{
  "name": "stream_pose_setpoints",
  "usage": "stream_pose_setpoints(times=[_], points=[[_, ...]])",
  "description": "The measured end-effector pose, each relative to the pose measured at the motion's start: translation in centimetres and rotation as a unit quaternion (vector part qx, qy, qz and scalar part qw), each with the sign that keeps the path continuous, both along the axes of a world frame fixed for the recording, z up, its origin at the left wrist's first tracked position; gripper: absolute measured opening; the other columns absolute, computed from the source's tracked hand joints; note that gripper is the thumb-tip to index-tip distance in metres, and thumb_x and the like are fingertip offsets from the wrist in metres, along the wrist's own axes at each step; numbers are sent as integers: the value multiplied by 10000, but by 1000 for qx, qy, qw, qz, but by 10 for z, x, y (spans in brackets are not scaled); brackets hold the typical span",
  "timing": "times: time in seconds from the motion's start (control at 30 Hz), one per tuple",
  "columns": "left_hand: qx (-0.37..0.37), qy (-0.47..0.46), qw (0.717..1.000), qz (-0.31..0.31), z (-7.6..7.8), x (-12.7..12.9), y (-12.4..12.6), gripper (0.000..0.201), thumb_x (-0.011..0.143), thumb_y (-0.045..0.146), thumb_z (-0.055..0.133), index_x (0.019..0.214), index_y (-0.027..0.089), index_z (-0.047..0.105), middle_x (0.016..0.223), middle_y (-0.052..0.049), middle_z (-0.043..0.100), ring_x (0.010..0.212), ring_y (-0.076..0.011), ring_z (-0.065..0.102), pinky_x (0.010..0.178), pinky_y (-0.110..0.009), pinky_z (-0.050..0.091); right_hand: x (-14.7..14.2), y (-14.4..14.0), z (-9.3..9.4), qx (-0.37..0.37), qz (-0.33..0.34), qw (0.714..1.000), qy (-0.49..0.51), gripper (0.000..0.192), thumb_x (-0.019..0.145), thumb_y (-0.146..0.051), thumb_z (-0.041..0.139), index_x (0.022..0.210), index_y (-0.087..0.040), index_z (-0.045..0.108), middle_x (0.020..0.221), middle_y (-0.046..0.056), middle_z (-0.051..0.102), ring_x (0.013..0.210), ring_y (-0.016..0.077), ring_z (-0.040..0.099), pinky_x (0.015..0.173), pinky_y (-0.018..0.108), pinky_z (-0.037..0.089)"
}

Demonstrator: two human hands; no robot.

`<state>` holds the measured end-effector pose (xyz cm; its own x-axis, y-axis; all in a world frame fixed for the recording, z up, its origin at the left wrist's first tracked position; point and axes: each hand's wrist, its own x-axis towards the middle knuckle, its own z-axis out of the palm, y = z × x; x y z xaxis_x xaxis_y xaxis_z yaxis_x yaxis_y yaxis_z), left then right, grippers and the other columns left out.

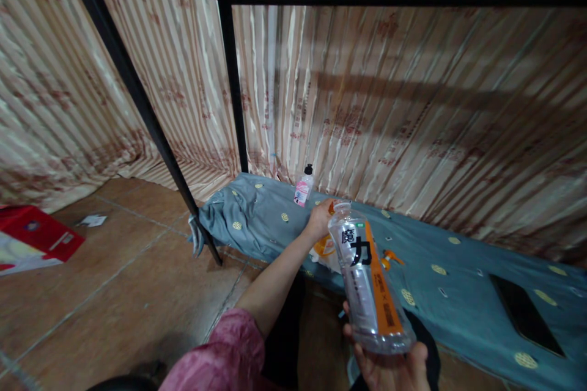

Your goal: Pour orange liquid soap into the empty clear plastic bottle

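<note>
The clear plastic drinks bottle with an orange label band and dark characters is held up in the air in front of the person, over the near edge of the bed. Its long axis runs from the base, low and close to the body, up and away to the neck, which tilts a little to the left. It looks empty or nearly so — no liquid level can be made out.

The right hand is clamped round the base from below, thumb and fingers wrapped on the bottom rim. The left hand reaches forward, its pink sleeve pushed up, and closes at the neck end, where the cap would be; whether it grips the cap or only touches the neck cannot be told. So the two hands stand apart along the bottle — one at each end, the left the farther one.

Just behind the bottle, on the blue-grey sheet, lies an orange-and-white packet, partly hidden. Farther back, near the striped curtain, a small pink-labelled pump bottle stands upright. A dark phone lies flat toward the bed's right end. A red box sits on the tiled floor, well to the left.
</note>
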<state>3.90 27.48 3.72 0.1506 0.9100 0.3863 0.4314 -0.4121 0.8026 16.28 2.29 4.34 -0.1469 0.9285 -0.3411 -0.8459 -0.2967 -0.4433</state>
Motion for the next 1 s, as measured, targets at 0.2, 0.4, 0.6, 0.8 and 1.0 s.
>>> stream_pose_setpoints(times=[0.2,0.4,0.6,0.8,1.0], points=[[3,-3,1000,0,0,0,0,242,825,359,600,969,171,649,964,-57,708,897,-191,657,840,-294,514,1,0,1,0,12,1000,-5,571,561,-656,768,991,-279,761,1061,96,776,876,293,744,690,271,608],[14,2,1000,-13,1,-1,-1,235,832,346,596,970,162,649,983,-68,703,929,-200,655,866,-305,508,0,-1,1,16,16,1000,-12,569,580,-638,769,1025,-284,743,1092,100,765,908,276,738,708,272,603],[-5,0,1000,3,0,0,1,227,815,324,623,976,167,652,987,-60,704,924,-194,653,865,-300,510,-3,-1,1,23,13,1000,-7,591,587,-632,769,1056,-274,736,1102,124,756,914,295,735,708,281,607],[-16,6,1000,-3,-1,1,3,222,814,298,619,984,159,649,983,-58,706,921,-195,654,862,-298,509,-6,-1,5,18,18,1000,-1,591,566,-623,786,1035,-265,745,1077,104,769,916,297,735,710,276,608],[-1,6,1000,-11,-2,0,3,228,822,291,613,1003,156,645,1030,-66,699,976,-195,645,911,-301,495,-6,1,7,26,35,999,-7,626,533,-618,804,1043,-259,742,1105,104,758,931,292,731,711,259,603]])
